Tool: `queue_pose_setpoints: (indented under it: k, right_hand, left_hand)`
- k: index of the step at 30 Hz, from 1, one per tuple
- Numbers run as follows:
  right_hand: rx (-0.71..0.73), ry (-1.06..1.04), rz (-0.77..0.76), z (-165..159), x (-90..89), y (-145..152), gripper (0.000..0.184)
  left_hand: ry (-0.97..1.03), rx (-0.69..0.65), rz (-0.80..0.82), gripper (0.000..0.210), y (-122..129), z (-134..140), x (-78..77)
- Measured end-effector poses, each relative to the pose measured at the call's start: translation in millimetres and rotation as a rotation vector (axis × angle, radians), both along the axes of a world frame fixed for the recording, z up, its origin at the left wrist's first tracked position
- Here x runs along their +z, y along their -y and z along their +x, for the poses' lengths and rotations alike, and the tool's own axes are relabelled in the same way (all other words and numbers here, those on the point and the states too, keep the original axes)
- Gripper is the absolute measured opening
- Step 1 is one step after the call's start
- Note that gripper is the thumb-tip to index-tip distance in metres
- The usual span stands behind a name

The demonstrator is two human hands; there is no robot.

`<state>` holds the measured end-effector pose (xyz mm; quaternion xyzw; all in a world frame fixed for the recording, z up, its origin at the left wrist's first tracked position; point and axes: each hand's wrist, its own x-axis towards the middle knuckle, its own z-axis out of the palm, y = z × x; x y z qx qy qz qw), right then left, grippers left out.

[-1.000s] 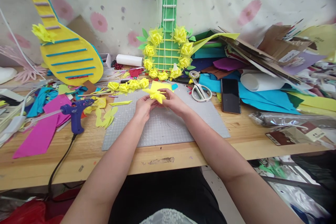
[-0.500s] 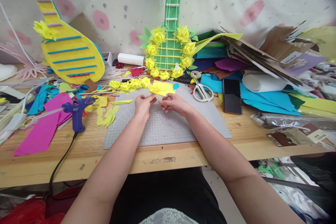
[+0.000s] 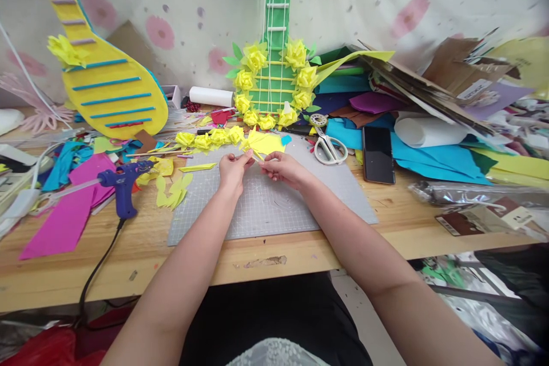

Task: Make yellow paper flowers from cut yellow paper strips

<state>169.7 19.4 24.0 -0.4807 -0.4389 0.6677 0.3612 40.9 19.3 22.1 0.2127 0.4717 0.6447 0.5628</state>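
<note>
- Pinching a yellow paper strip (image 3: 256,153), the left hand (image 3: 232,170) and right hand (image 3: 282,167) meet fingertip to fingertip over the far part of the grey cutting mat (image 3: 274,206).
- Both hands have fingers drawn narrow: left thumb and forefinger closed on the strip's left end, right ones on its right end.
- Compared with a second ago, the bulky folded yellow piece the hands cupped is gone from them; only the thin strip is held, much as half a second ago.
- Just beyond the strip, a flat yellow sheet (image 3: 266,142) lies at the mat's far edge.
- Left of that sheet, a row of yellow paper flowers (image 3: 210,138) runs along the mat's far-left corner.
- Right of the mat's far edge lie scissors (image 3: 328,148), with a black phone (image 3: 377,155) beyond them.
- Well left of the mat, a blue glue gun (image 3: 123,178) stands on the wooden table (image 3: 141,251).
</note>
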Motion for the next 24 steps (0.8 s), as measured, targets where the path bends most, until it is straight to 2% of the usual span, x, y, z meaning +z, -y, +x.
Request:
queue_pose_setpoints:
  k: [4, 8, 14, 20, 24]
  right_hand:
    - [-0.016, 0.004, 0.012, 0, 0.7, 1, 0.028]
    - [-0.038, 0.047, 0.062, -1, -2.2, -1, 0.028]
    - [-0.041, 0.063, 0.11, -2, -7.5, -3, 0.035]
    - [-0.165, 0.115, 0.322, -6, -11.4, -5, 0.036]
    - [-0.185, 0.197, 0.436, -6, -14.5, -6, 0.034]
  left_hand:
    - [0.054, -0.016, -0.018, 0.029, 1, 0, 0.5]
    - [0.103, -0.098, -0.04, 0.017, 2, -1, 2.0]
    - [0.132, -0.084, -0.063, 0.019, 1, -1, 1.8]
    - [0.144, -0.092, -0.026, 0.016, 3, 0, 2.3]
    - [0.104, -0.121, -0.012, 0.018, 4, 1, 1.9]
